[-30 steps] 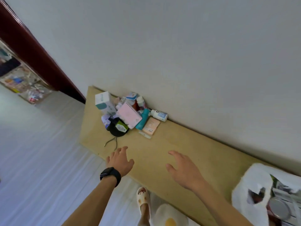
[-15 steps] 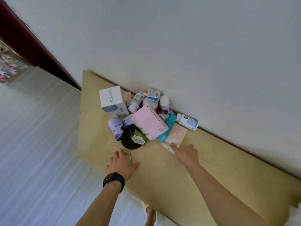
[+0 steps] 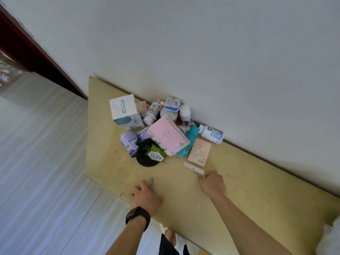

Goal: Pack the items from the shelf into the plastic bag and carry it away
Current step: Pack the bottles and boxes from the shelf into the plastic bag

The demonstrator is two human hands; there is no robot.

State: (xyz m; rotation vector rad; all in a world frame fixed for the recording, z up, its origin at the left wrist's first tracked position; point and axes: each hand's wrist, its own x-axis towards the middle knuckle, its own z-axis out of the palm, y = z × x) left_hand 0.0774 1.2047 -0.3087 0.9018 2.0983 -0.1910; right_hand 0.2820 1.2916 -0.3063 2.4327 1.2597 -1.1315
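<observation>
Left hand (image 3: 145,196) has slid back toward the shelf's (image 3: 257,190) front edge, fingers curled on a thin metal tool (image 3: 155,186) and dragging it clear of the pile. Right hand (image 3: 213,184) has eased off the white strip (image 3: 194,168), knuckles up, and whether it pinches anything I cannot tell. The pink notebook (image 3: 168,138), white box (image 3: 125,111) and green bottle (image 3: 154,153) crowd the wall, bare board runs right, and the plastic bag (image 3: 331,236) just shows at the far right.

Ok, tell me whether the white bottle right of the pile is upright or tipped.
Tipped. The white bottle lies on its side on the shelf, its cap pointing toward the pink notebook.
</observation>
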